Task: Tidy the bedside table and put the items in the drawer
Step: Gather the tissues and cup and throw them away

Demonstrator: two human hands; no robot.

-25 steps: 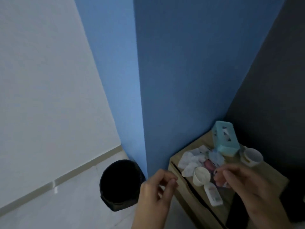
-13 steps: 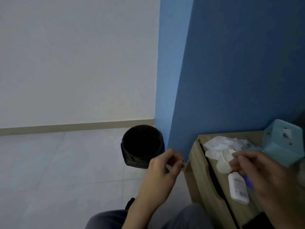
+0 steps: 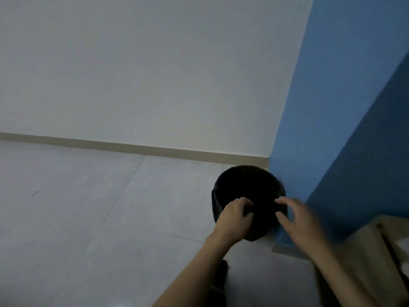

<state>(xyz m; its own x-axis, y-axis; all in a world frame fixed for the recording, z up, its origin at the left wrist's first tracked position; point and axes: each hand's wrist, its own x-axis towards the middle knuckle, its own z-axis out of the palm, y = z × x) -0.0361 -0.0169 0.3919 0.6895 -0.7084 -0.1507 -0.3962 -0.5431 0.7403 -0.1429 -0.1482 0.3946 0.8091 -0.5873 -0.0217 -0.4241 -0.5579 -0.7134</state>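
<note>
Both hands over the mouth of the black bin (image 3: 218,196), which stands on the pale floor (image 3: 88,207) against the foot of the blue wall (image 3: 332,129).

- Left hand (image 3: 235,218): above the near-left part of the bin's opening, fingers curled in towards the thumb. We cannot tell whether anything small is pinched there, as the dark liner behind hides it.
- Right hand (image 3: 297,220): above the bin's near-right rim, motion-blurred, fingers spread and loosely bent. We see nothing held in it.
- Bedside table (image 3: 363,258): to the right of the bin and nearer to us, only its blurred corner in view. A white patch (image 3: 401,248) lies on it, too smeared to name. We cannot make out the drawer.

Our reading is that this is the throwing-away part of the tidy, with scraps going into the bin before the keepers go in the drawer.

To do it well:
- Let go over the middle of the bin, not at its rim. Light scraps drift and would land on the floor beside the bin.
- Open the left fingers fully and check that they come away bare.
- Keep the right hand off the liner so it does not fold into the bin.
- Then turn back to the table to the right of the bin and sort what remains.
</note>
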